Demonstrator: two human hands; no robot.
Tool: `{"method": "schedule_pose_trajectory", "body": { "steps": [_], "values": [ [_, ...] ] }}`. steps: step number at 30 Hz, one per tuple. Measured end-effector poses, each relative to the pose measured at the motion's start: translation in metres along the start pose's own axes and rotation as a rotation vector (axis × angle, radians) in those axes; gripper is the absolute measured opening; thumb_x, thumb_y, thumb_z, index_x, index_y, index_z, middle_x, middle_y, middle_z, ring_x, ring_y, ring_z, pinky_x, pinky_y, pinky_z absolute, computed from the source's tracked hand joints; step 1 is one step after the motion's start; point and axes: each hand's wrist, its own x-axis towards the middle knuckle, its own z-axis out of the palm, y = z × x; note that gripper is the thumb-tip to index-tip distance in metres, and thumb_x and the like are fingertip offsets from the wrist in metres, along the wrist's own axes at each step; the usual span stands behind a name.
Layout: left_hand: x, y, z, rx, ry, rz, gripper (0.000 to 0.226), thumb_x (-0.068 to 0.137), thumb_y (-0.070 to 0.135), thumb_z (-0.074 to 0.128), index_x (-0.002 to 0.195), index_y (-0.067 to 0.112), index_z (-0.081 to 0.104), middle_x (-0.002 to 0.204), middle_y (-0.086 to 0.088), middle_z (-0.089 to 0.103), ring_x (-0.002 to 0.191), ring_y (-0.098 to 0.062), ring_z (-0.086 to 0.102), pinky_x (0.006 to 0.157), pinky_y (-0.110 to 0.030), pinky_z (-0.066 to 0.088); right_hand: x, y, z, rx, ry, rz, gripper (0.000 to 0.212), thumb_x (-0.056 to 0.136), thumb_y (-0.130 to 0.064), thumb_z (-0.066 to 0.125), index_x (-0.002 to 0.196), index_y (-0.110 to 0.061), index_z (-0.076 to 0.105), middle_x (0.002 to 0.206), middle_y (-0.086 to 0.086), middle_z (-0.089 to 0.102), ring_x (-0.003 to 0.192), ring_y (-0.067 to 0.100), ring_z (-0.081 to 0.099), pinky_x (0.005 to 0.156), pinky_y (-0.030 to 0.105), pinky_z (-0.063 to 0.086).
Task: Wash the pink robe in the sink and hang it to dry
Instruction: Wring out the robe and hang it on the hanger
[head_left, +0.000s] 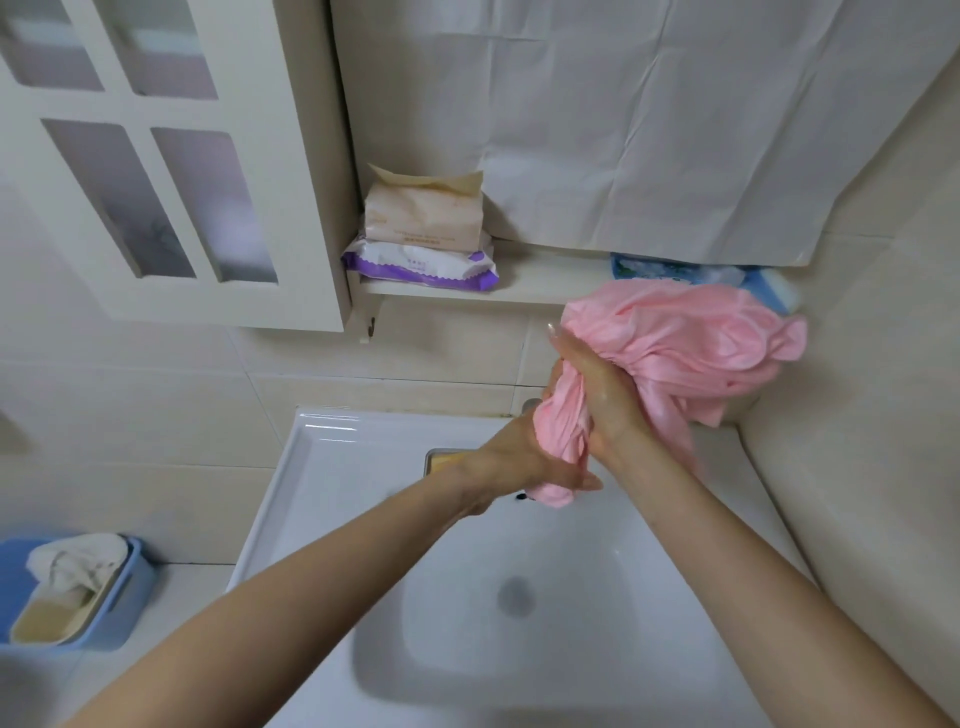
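Robe (691, 343) (pink, bunched) clamped by left hand (524, 462) and right hand (610, 402) over the sink (322, 434).

Print on beige tissue pack (422, 221) and purple pack (421, 265) illegible.

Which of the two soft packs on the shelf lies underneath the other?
The white pack with purple ends lies underneath, directly on the shelf; the pale peach pack rests on top of it.

Tap (530, 404) mostly behind the pink robe (675, 343)
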Motion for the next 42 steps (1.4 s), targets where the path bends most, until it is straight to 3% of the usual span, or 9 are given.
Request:
{"method": "schedule_pose_trajectory", "body": {
  "steps": [3, 8, 12, 17, 21, 27, 32, 36, 42],
  "values": [
    [0.002, 0.003, 0.005, -0.013, 0.169, -0.125, 0.035, 0.064, 0.004, 0.073, 0.097, 0.003, 0.062, 0.083, -0.012, 0.062, 0.063, -0.021, 0.055, 0.055, -0.026, 0.045, 0.002, -0.005, -0.009, -0.107, -0.225, 0.070, 0.098, 0.032, -0.057, 0.091, 0.112, -0.007, 0.063, 0.103, 0.001, 0.069, 0.102, 0.020, 0.062, 0.098, 0.037, 0.045],
    [0.004, 0.005, 0.004, -0.119, 0.115, -0.119, 0.046, 0.046, 0.012, 0.066, 0.090, 0.001, 0.062, 0.073, -0.015, 0.063, 0.066, -0.025, 0.059, 0.062, -0.036, 0.046, -0.008, -0.013, -0.026, -0.190, -0.604, 0.173, 0.040, 0.070, -0.029, 0.075, 0.102, -0.005, 0.071, 0.111, 0.015, 0.068, 0.099, 0.027, 0.065, 0.083, 0.031, 0.055],
    [-0.002, 0.009, 0.005, -0.231, -0.130, -0.078, 0.015, 0.066, 0.012, 0.067, 0.081, 0.014, 0.064, 0.069, 0.002, 0.067, 0.066, -0.013, 0.062, 0.067, -0.030, 0.048, -0.020, -0.007, -0.014, -0.042, -0.482, 0.147, 0.016, 0.070, -0.016, 0.060, 0.059, -0.010, 0.070, 0.077, 0.010, 0.071, 0.081, 0.024, 0.066, 0.086, 0.037, 0.051],
    [0.002, 0.012, 0.003, -0.318, -0.171, -0.092, 0.047, 0.055, 0.001, 0.067, 0.101, 0.001, 0.058, 0.086, -0.019, 0.062, 0.086, -0.038, 0.062, 0.078, -0.045, 0.046, -0.022, -0.009, -0.001, 0.315, -0.417, 0.128, 0.026, 0.072, -0.009, 0.053, 0.046, -0.014, 0.051, 0.050, 0.001, 0.045, 0.049, 0.014, 0.050, 0.060, 0.031, 0.052],
    [0.006, 0.008, 0.013, -0.362, -0.052, -0.053, 0.031, 0.072, -0.017, 0.049, 0.097, 0.001, 0.054, 0.082, -0.019, 0.062, 0.069, -0.030, 0.067, 0.054, -0.033, 0.056, -0.019, -0.003, -0.002, 0.206, -0.350, 0.154, 0.031, 0.083, -0.011, 0.050, 0.052, -0.010, 0.052, 0.049, 0.004, 0.048, 0.047, 0.019, 0.044, 0.050, 0.025, 0.038],
    [0.007, 0.018, 0.023, -0.147, 0.168, -0.021, 0.009, 0.045, 0.005, 0.047, 0.053, 0.005, 0.049, 0.046, -0.011, 0.044, 0.043, -0.020, 0.036, 0.043, -0.019, 0.029, -0.018, -0.013, 0.007, 0.135, -0.174, 0.076, 0.047, 0.087, -0.002, 0.053, 0.043, -0.011, 0.043, 0.040, 0.003, 0.038, 0.033, 0.014, 0.036, 0.038, 0.020, 0.034],
    [0.010, 0.020, 0.027, -0.115, 0.277, -0.003, 0.009, 0.050, 0.012, 0.046, 0.057, 0.008, 0.043, 0.044, -0.009, 0.041, 0.033, -0.015, 0.032, 0.039, -0.015, 0.023, -0.017, -0.014, 0.015, 0.038, -0.022, 0.064, 0.047, 0.086, -0.002, 0.054, 0.044, -0.014, 0.038, 0.038, -0.001, 0.031, 0.034, 0.013, 0.029, 0.039, 0.018, 0.027],
    [0.015, 0.022, 0.027, -0.172, 0.351, 0.001, 0.029, 0.083, 0.017, 0.051, 0.056, 0.009, 0.043, 0.032, -0.002, 0.041, 0.035, -0.018, 0.034, 0.037, -0.011, 0.022, -0.015, -0.019, 0.022, -0.117, 0.016, -0.007, 0.057, 0.083, -0.002, 0.053, 0.031, -0.018, 0.036, 0.036, -0.003, 0.029, 0.037, 0.014, 0.027, 0.041, 0.018, 0.026],
    [0.017, 0.021, 0.031, -0.280, 0.383, -0.022, 0.030, 0.085, 0.000, 0.038, 0.056, 0.007, 0.040, 0.029, -0.002, 0.036, 0.025, -0.011, 0.025, 0.037, -0.009, 0.017, -0.019, -0.020, 0.026, -0.433, 0.003, -0.163, 0.030, 0.063, -0.024, 0.053, 0.041, -0.020, 0.034, 0.039, -0.003, 0.032, 0.050, 0.021, 0.033, 0.053, 0.032, 0.031]
  ]
}}
